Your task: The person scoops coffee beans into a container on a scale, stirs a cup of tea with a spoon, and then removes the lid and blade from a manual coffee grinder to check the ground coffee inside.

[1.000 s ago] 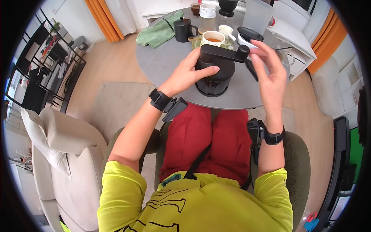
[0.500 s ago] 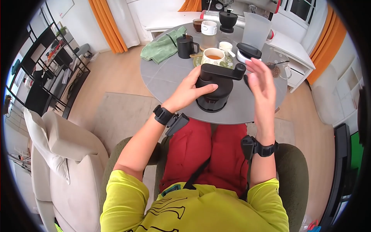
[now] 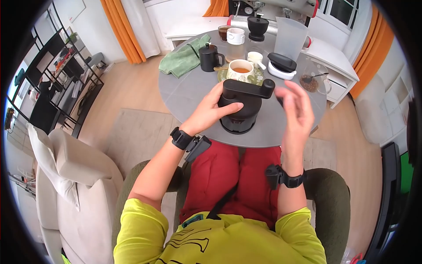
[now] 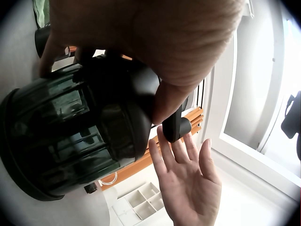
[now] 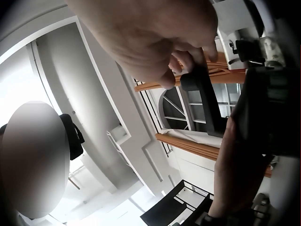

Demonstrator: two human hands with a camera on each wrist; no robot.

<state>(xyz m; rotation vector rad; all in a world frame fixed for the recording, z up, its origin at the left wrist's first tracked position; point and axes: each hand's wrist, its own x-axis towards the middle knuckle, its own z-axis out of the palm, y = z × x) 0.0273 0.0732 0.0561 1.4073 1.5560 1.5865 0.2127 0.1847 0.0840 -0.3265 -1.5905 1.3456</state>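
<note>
A black hand grinder [image 3: 244, 108] with a clear lower part stands near the table's front edge. My left hand [image 3: 210, 110] grips its upper body from the left, thumb across the front. The crank arm [image 3: 246, 89] lies over the top and points right, its round knob [image 3: 268, 85] at the end. Just right of the knob is my right hand [image 3: 295, 110], fingers extended and slightly blurred. In the left wrist view the right hand [image 4: 188, 183] shows its palm, fingers spread beside the knob [image 4: 185, 126]. Whether they touch the knob, I cannot tell.
Behind the grinder are a cup of amber drink [image 3: 241, 71], a black lidded pot [image 3: 210, 58], a green cloth [image 3: 179, 61], a white scale-like item with a black top [image 3: 281, 66] and a glass jug with brown beans [image 3: 310, 82]. An espresso machine stands at the back.
The head view has tilted, so the table sits lower in it. My right hand has moved down and slightly left, staying beside the knob. The left hand keeps its grip on the grinder.
</note>
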